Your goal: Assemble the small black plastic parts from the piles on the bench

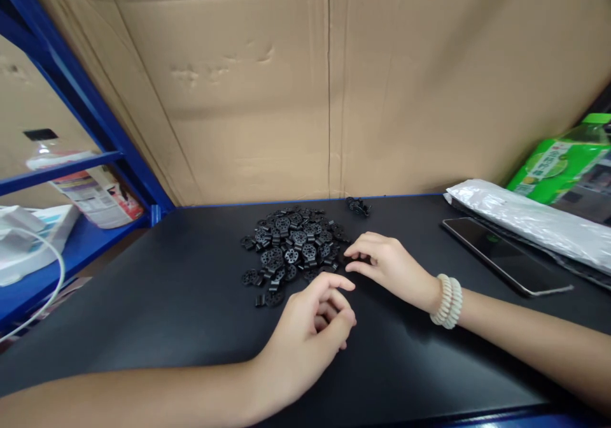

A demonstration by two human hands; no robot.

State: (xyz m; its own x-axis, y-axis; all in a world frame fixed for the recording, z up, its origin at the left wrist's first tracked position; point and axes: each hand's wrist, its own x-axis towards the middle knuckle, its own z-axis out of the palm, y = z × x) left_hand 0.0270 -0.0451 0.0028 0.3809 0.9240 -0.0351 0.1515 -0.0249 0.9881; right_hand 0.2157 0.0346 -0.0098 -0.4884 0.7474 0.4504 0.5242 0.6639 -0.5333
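The right hand lies low on the bench, fingers drawn together at the near right edge of the pile of small black perforated discs, the fingertips touching or pinching one piece there; whether a disc is actually gripped cannot be told, since black parts blur into the black surface. A beaded bracelet circles that wrist. The left hand rests just in front of the pile, loosely curled, thumb against bent fingers, holding nothing visible.

Picking well here probably means taking a single disc from the pile's loose fringe rather than digging into the heap, and keeping the left hand close so a piece can pass across without a long reach. Both forearms come in flat along the bench, wrists low and relaxed.

Behind the pile, near the cardboard wall, sits a small separate cluster of black parts. Well to the pile's right lie a phone and a plastic-wrapped bundle.
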